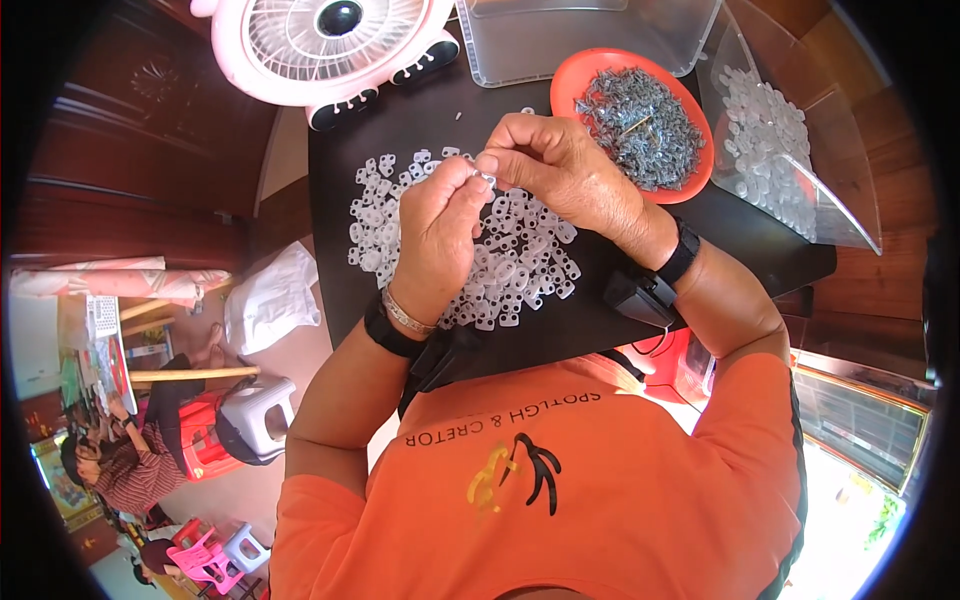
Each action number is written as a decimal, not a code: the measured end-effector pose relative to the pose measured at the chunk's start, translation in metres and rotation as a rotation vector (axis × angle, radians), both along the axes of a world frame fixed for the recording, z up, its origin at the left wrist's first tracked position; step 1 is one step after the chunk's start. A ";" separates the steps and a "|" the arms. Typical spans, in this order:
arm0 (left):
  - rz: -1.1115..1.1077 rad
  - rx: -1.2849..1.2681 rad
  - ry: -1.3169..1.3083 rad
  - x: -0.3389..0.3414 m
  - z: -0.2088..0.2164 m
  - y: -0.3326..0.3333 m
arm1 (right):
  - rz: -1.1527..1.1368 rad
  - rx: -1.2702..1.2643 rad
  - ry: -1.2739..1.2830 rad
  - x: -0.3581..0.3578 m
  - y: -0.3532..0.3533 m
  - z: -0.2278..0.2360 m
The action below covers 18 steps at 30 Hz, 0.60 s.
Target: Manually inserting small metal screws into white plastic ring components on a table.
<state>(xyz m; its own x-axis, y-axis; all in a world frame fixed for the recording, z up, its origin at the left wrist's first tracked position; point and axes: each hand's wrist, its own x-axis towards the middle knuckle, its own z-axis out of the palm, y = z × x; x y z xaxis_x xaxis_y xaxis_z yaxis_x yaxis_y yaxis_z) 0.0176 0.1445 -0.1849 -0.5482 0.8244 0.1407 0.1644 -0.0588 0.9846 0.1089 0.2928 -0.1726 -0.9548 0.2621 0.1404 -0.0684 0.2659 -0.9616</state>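
Over the dark table, my left hand (440,225) pinches a small white plastic piece (488,180) between thumb and fingers. My right hand (565,170) meets it there, its thumb and forefinger pressed together at the piece's edge. Whatever those right fingertips grip is too small to make out. Beneath and around both hands spreads a loose pile of white plastic pieces with holes (510,270). Just beyond my right hand, an orange-red plate (566,85) holds a heap of tiny grey-blue plastic parts (640,130).
A pink fan (235,60) stands at the far left, beside a clear plastic box (520,45). At the right, a clear bin (850,190) contains whitish round pieces (765,140). A black device (640,298) lies near my right forearm. Another person (140,465) sits off to the left.
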 end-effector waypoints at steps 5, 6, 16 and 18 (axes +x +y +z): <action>0.010 0.002 -0.034 0.001 0.000 0.000 | -0.078 0.180 0.118 -0.001 -0.004 -0.003; 0.010 -0.005 -0.041 0.001 0.002 0.000 | -0.076 0.181 0.119 -0.001 -0.004 -0.003; 0.108 0.170 -0.195 -0.027 0.004 0.001 | -0.226 0.432 0.128 0.004 0.013 0.009; 0.074 0.150 -0.155 -0.031 0.002 0.000 | -0.132 0.638 0.183 0.004 0.015 0.007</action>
